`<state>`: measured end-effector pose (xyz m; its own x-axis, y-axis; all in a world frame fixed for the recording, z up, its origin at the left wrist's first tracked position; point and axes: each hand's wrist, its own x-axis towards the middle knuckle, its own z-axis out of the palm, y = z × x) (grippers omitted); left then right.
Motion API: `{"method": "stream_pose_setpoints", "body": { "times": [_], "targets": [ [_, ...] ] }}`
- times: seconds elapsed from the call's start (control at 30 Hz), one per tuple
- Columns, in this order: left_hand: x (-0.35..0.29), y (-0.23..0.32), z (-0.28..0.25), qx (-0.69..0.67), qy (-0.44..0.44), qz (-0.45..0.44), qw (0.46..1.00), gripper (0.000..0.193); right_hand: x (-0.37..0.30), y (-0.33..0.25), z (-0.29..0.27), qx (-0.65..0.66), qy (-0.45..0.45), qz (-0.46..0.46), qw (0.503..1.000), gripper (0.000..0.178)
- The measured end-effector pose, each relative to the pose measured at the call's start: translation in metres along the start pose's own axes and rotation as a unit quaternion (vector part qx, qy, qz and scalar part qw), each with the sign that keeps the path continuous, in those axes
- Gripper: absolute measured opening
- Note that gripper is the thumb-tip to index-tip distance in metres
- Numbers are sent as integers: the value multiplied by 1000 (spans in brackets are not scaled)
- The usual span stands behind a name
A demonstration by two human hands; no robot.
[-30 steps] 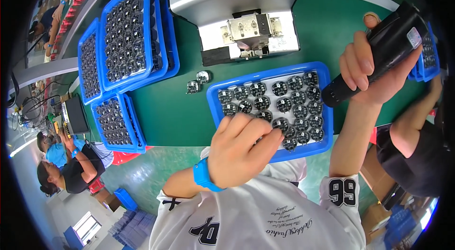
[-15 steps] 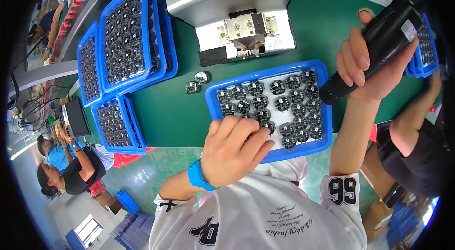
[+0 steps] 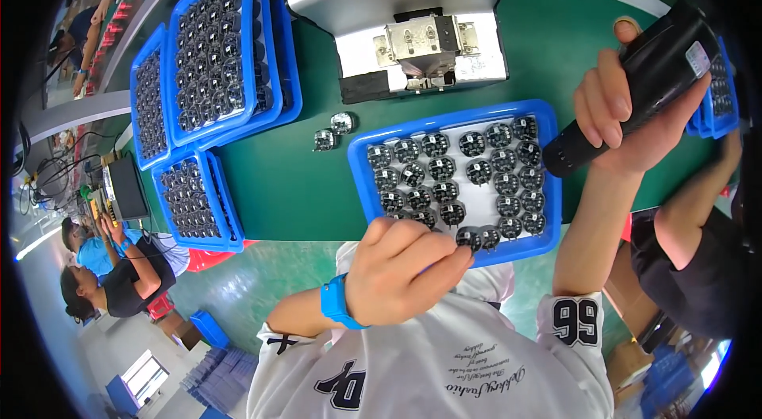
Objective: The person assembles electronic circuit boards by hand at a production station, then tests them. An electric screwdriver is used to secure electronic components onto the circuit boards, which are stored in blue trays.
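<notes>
A blue tray lies before me on the green bench. Rows of small round black-and-silver parts sit on its white liner. My left hand, with a blue wristband, reaches over the tray's near edge. Its fingers are curled, and the tips meet a round part in the nearest row; the hand hides some parts beside it. In my right hand is a black barrel-shaped handheld tool, fingers wrapped round it. Its narrower end points down-left at the tray's right rim.
A silver machine with a metal fixture stands behind the tray. Two loose parts lie on the bench. Stacked blue trays of parts fill the left side; more trays are at far right. A co-worker's arm is at right.
My left hand has moved right and slightly nearer along the tray's near edge, uncovering parts in the left rows. The right hand still holds the tool beside the tray. The view has shifted slightly.
</notes>
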<state>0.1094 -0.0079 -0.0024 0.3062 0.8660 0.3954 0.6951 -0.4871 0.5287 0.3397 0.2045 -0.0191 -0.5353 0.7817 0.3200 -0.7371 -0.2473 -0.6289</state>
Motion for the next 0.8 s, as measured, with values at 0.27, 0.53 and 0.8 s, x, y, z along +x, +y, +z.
{"method": "stream_pose_setpoints", "body": {
  "times": [0.27, 0.53, 0.8],
  "targets": [
    [-10, -7, 5, 47, -50, -3, 998, 31, 0, 0, -3, 3, -2, -7, 1000, 88],
    [0, 11, 16, 21, -34, -28, 999, 38, 0, 2, -3, 1, -10, -13, 1000, 88],
    [3, 7, 11, -25, -15, -13, 999, 35, 0, 1, -1, 3, 1, -12, 1000, 89]
  ]
}}
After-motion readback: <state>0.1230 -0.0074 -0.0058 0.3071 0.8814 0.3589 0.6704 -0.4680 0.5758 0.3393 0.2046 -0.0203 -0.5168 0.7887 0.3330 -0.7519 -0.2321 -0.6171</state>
